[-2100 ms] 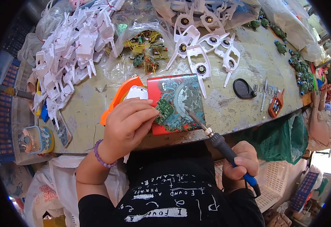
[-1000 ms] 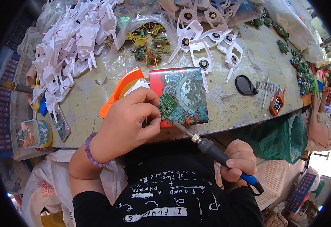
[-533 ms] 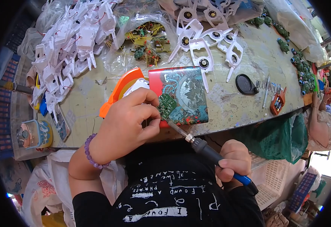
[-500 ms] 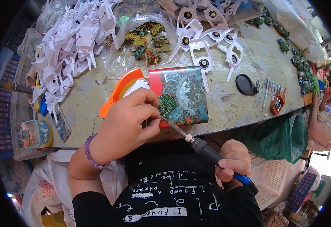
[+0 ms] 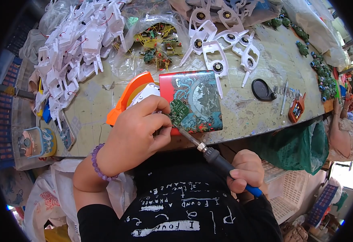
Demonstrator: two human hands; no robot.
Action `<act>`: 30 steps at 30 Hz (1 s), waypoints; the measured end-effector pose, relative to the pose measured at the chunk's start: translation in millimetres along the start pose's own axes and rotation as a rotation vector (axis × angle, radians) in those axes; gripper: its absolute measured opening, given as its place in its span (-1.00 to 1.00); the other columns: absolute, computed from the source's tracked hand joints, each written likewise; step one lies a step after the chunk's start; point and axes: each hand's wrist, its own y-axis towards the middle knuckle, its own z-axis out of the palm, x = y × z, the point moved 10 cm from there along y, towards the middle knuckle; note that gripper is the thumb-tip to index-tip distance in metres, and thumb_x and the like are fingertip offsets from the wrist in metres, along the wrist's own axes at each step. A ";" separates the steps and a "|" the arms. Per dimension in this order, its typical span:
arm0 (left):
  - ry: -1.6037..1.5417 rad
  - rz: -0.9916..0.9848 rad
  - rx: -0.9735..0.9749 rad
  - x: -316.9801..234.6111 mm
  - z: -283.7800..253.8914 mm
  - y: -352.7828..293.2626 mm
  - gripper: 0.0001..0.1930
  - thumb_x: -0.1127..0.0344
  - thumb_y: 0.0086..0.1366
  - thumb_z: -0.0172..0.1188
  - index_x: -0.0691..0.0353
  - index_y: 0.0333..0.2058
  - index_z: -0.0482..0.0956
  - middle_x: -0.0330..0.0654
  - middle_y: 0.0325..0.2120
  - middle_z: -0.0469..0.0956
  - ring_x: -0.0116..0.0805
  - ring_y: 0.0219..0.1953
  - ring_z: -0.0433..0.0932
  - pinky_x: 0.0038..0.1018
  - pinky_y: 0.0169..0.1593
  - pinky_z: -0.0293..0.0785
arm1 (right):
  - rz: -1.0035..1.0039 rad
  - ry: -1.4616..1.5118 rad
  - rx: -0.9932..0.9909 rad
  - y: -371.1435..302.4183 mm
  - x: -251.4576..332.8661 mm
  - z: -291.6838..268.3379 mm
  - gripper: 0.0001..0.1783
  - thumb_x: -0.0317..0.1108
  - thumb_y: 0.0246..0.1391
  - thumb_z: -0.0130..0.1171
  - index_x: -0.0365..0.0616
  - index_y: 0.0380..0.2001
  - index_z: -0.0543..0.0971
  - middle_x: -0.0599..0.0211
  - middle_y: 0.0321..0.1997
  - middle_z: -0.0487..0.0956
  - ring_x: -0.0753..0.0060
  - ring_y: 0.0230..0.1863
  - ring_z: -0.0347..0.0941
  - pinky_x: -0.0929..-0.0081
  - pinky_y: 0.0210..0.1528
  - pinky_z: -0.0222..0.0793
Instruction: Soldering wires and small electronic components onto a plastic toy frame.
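1. The desk (image 5: 251,117) before you is pale, scuffed and speckled with stains; on it, near your edge, lies a glossy rectangular box (image 5: 166,86), red with a teal pattern.
2. Left of the box, a curved orange plastic piece (image 5: 124,101) and a smooth white part (image 5: 144,94) show beyond your left hand (image 5: 138,125).
3. Farther off are a jumbled heap of white plastic casings (image 5: 73,50), a crinkled clear bag (image 5: 122,66) with wired boards, and looped white frames (image 5: 215,56) carrying round black discs.
4. The board (image 5: 179,111) is over the box's left part, just right of your left fingers (image 5: 157,105), which are bent and closed on its left edge; their tips are partly hidden.
5. Your right hand (image 5: 247,171) is wrapped firmly around the blue and dark grey handle of a soldering iron (image 5: 216,158). Its metal tip points up and left to the board's lower left corner; whether they touch, you cannot tell.
6. The board is small, flat, green and roughly four-sided, dotted with tiny pale marks, and sits at a slant.
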 end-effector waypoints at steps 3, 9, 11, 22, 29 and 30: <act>0.009 -0.001 0.000 -0.3 1.1 -0.3 -0.91 0.52 -0.05 0.25 0.32 -0.55 0.49 -0.17 -0.35 0.48 -0.20 -0.42 0.51 -0.40 -0.36 0.46 | -0.033 -0.018 0.026 -0.5 5.0 2.2 -0.82 -0.35 0.07 0.19 -0.25 -0.35 0.49 0.42 -0.67 0.37 0.47 -0.73 0.27 0.54 -0.74 0.15; 0.013 -0.021 0.013 1.0 0.8 0.1 -0.92 0.52 -0.06 0.25 0.30 -0.54 0.51 -0.16 -0.35 0.49 -0.22 -0.40 0.53 -0.42 -0.33 0.48 | -0.082 -0.040 0.105 -0.9 11.9 7.4 -0.80 -0.29 0.09 0.20 -0.21 -0.35 0.49 0.44 -0.66 0.37 0.50 -0.71 0.27 0.57 -0.75 0.15; 0.016 -0.045 0.033 2.7 2.0 -0.5 -0.92 0.53 -0.07 0.25 0.29 -0.53 0.54 -0.15 -0.35 0.50 -0.23 -0.37 0.55 -0.44 -0.30 0.49 | -0.088 -0.041 0.099 -1.3 13.6 6.6 -0.79 -0.28 0.09 0.20 -0.21 -0.36 0.50 0.45 -0.65 0.36 0.50 -0.70 0.28 0.58 -0.75 0.15; 0.032 0.013 -0.010 -1.6 -0.6 -0.8 -0.90 0.50 -0.05 0.25 0.30 -0.57 0.48 -0.19 -0.35 0.48 -0.22 -0.43 0.51 -0.41 -0.37 0.45 | -0.095 -0.066 0.136 2.5 16.0 10.8 -0.76 -0.26 0.06 0.23 -0.21 -0.33 0.51 0.45 -0.64 0.37 0.50 -0.69 0.28 0.57 -0.74 0.17; 0.044 -0.032 0.028 2.4 3.7 0.5 -0.90 0.53 -0.07 0.26 0.29 -0.52 0.54 -0.16 -0.36 0.50 -0.22 -0.34 0.55 -0.42 -0.28 0.49 | -0.086 -0.122 0.072 -3.3 15.1 0.0 -0.78 -0.27 0.08 0.21 -0.19 -0.33 0.50 0.45 -0.63 0.37 0.49 -0.69 0.28 0.56 -0.73 0.17; 0.039 -0.025 0.031 1.6 4.8 1.9 -0.90 0.53 -0.06 0.26 0.30 -0.51 0.54 -0.16 -0.36 0.50 -0.21 -0.33 0.55 -0.42 -0.27 0.49 | -0.085 -0.147 0.030 -5.1 15.4 -5.2 -0.80 -0.28 0.09 0.19 -0.19 -0.36 0.49 0.44 -0.63 0.37 0.47 -0.69 0.29 0.55 -0.73 0.18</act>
